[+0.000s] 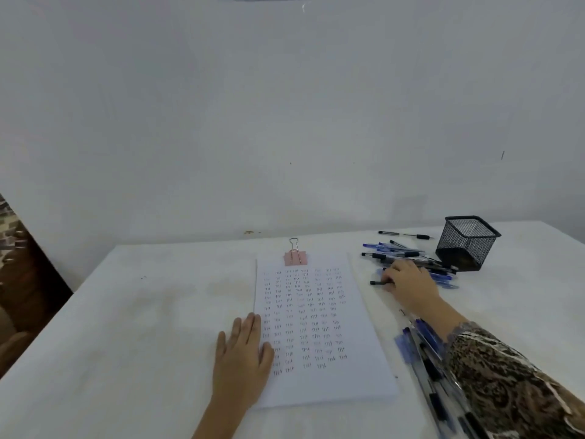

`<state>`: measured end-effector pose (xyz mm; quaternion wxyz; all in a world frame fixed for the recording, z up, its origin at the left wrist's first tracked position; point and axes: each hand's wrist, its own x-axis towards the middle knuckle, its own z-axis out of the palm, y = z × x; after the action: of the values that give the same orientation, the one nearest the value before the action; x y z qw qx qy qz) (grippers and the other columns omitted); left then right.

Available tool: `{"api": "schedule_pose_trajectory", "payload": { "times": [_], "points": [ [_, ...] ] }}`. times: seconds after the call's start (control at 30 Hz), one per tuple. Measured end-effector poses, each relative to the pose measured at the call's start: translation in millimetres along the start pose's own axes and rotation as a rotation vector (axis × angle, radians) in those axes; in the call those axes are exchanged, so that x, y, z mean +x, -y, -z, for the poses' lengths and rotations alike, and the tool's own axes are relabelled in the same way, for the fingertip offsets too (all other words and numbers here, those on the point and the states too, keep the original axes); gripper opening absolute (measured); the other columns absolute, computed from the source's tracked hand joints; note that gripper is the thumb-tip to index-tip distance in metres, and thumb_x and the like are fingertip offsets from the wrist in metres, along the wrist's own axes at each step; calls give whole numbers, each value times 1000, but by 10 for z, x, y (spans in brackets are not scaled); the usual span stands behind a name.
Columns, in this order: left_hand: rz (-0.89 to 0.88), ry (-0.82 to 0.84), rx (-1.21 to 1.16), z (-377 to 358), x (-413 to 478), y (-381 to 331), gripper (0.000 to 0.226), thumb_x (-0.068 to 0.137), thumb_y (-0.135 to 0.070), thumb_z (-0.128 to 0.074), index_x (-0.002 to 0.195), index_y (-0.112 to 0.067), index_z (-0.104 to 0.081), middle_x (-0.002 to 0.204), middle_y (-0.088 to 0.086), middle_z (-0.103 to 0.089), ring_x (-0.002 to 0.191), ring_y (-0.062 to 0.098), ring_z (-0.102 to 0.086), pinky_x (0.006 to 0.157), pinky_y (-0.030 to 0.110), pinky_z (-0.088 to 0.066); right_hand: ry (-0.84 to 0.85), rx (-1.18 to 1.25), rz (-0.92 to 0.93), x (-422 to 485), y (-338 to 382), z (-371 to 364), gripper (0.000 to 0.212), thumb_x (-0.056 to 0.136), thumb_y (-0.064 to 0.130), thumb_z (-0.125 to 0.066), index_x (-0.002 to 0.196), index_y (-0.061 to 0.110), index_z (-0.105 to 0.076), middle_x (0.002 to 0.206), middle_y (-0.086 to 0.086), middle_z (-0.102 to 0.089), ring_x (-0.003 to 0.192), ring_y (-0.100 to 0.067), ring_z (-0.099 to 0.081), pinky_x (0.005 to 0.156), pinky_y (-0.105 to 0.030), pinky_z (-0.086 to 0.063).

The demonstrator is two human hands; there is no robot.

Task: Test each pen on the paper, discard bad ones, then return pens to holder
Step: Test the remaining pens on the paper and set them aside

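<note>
Head view, right hand (408,282) covering pen pile (394,250), grip unclear

Left hand (243,359): bare. Forearm (218,416) behind it uncovered down to frame edge. Right hand (410,285): bare. Wrist (443,308) behind it uncovered. Sleeve (506,384) starts past wrist, mid-forearm: mottled brown, tan and black print, animal-skin look, slight sheen, loose fit.

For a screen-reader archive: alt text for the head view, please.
A person's right hand grips a black pen at a pile of pens beside a black mesh holder, while the left hand lies flat on a clipped paper filled with small test marks. More pens lie by the right sleeve.
</note>
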<state>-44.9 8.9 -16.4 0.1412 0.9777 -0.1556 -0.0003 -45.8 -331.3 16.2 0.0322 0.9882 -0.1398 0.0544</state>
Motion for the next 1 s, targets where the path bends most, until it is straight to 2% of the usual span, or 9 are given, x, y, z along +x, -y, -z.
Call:
{"api": "schedule_pose_trajectory", "payload": {
  "times": [0.07, 0.17, 0.27, 0.37, 0.57, 0.7, 0.8, 0.9, 1.0],
  "points": [
    [1, 0, -8, 8, -6, 2, 97, 57, -52, 19, 147, -21, 0, 155, -9, 2, 143, 11, 5, 115, 34, 6, -90, 155, -14, 31, -2, 71, 18, 98, 26, -43, 114, 20, -49, 114, -2, -58, 105, -23, -53, 87, -35, -38],
    [-2, -2, -22, 9, 1, 3, 97, 57, -52, 19, 147, -22, -1, 155, -9, 2, 143, 11, 6, 115, 34, 6, -217, 1054, -56, 41, 68, 329, 4, 97, 23, -46, 94, 21, -45, 70, -1, -50, 58, -17, -40, 52, -23, -31],
    [-10, -14, -7, -9, 9, 3, 97, 57, -52, 18, 147, -21, -2, 155, -8, 1, 143, 12, 4, 115, 34, 6, -206, 1943, -178, -6, 208, 650, 43, 80, 61, -48, 61, 23, -46, 48, 7, -29, 43, -10, -23, 43, -21, -20],
    [-7, -31, -58, -26, 14, 5, 95, 60, -54, 14, 147, -20, -8, 155, -7, -5, 143, 12, 1, 114, 34, 6, -214, 2331, -253, -36, 320, 706, 43, 70, 54, -55, 47, 19, -43, 40, 7, -23, 36, -11, -20, 45, -19, -19],
    [-1, -7, -4, -1, 17, -2, 96, 57, -52, 19, 147, -23, 2, 155, -10, 5, 143, 10, 8, 112, 30, 11, -223, 2611, -243, -78, 459, 549, 55, 49, 62, -63, 46, 17, -32, 40, 3, -19, 39, -15, -18, 49, -24, -21],
    [-1, -6, 5, -8, 21, 1, 95, 57, -52, 19, 146, -23, 3, 155, -10, 6, 142, 10, 9, 110, 29, 12, -224, 2731, -235, -69, 544, 470, 45, 35, 41, -75, 45, 18, -37, 38, 4, -21, 34, -12, -20, 41, -22, -20],
    [-5, -20, -17, -35, 31, 10, 94, 60, -53, 16, 147, -22, -1, 155, -9, 1, 143, 11, 5, 112, 32, 9, -146, 2779, -324, -58, 667, 386, 41, 60, 57, -65, 65, 17, -57, 43, 8, -31, 32, -7, -23, 35, -19, -21],
    [-10, -40, -50, -57, 38, 25, 93, 62, -54, 12, 146, -21, -9, 155, -8, -7, 143, 13, 0, 113, 34, 6, -58, 2613, -490, -1, 809, 136, 35, 93, 40, -44, 91, 10, -62, 56, 2, -55, 38, -4, -45, 38, -15, -38],
    [-15, -31, -44, -40, 26, 7, 94, 61, -53, 13, 147, -20, -8, 155, -6, -5, 143, 14, 1, 113, 34, 6, 62, 2544, -579, -18, 834, -29, 66, 97, 53, -26, 84, 6, -72, 71, -11, -68, 55, -16, -60, 54, -22, -53]
  ]
}}
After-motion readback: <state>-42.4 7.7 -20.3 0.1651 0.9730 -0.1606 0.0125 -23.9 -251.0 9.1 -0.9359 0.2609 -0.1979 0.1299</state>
